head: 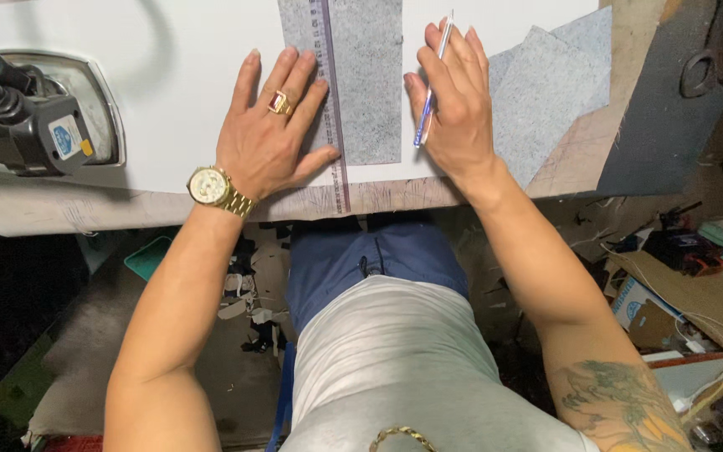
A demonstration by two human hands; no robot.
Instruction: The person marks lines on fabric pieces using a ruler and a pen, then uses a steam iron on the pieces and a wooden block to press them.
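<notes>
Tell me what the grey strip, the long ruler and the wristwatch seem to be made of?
Grey strip: apparently felt or similar fabric, speckled and matte. Ruler, under the left hand: probably clear plastic, since the grey shows through. Watch: gold-coloured metal, shiny, with a link band.

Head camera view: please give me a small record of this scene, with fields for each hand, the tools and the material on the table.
left hand: left hand lies flat, pressing on the ruler
right hand: right hand holds a blue pen, resting on the grey fabric strip
ruler: clear, lying along the strip's left part, reaching the table edge
other material: more grey fabric pieces to the right
table: white sheet on top
nearby: iron at left, scissors at right
</notes>
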